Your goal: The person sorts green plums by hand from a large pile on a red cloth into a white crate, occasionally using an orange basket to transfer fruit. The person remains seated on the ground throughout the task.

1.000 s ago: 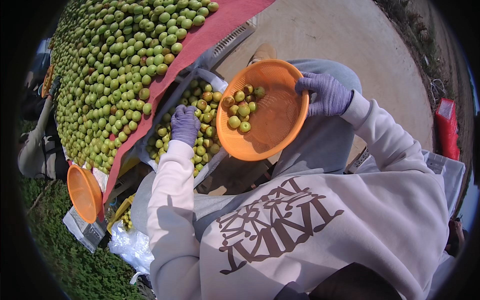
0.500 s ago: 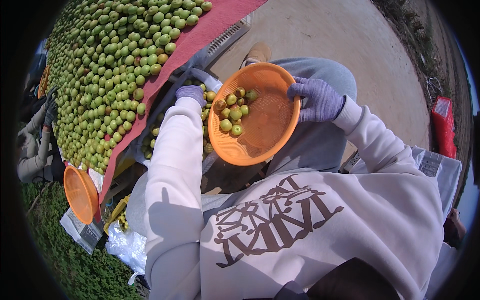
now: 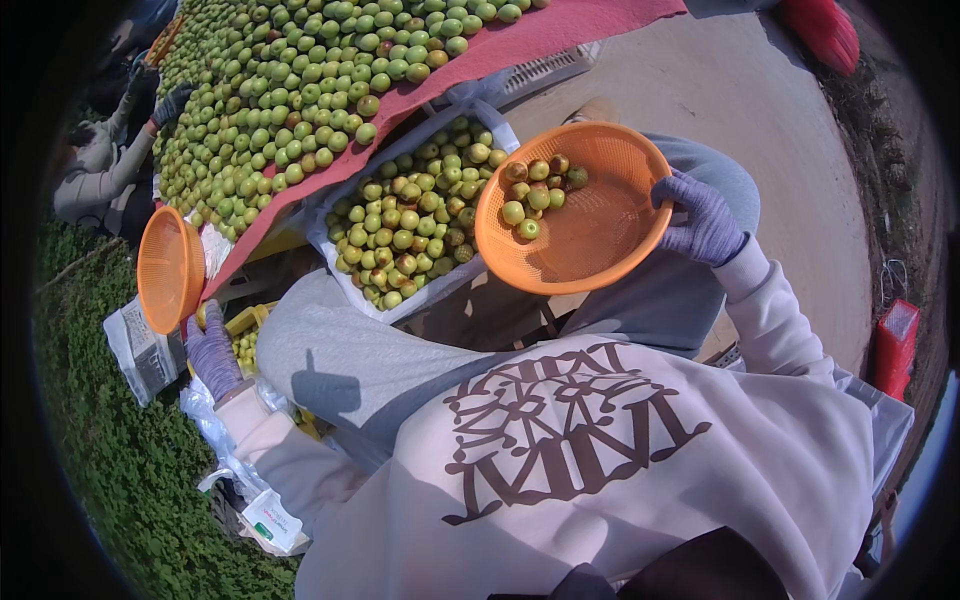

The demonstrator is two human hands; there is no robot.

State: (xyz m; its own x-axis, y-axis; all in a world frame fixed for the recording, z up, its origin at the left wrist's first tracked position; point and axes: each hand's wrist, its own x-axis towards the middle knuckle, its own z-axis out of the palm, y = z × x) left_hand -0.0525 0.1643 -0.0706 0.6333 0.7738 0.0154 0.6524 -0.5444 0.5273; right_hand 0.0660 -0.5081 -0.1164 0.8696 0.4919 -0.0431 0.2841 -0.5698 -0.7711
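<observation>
My right hand, in a purple knit glove, grips the right rim of an orange plastic colander. Several green and brownish jujubes lie in it. My left hand, gloved alike, is stretched out to the left, just below a second orange colander. A yellowish jujube shows at its fingertips, which are closed around it. Between my knees and the sorting table stands a crate lined with pale plastic, full of jujubes with brown patches.
A table covered with red cloth bears a great heap of green jujubes. At the far left a co-worker's gloved hand reaches to the heap. Beside my left arm are a yellow crate and clear plastic bags. A red bag lies at right.
My left hand has drawn out of the lined crate and swung left toward the second colander, uncovering the crate's jujubes. My right hand still holds its colander. The view has shifted.
</observation>
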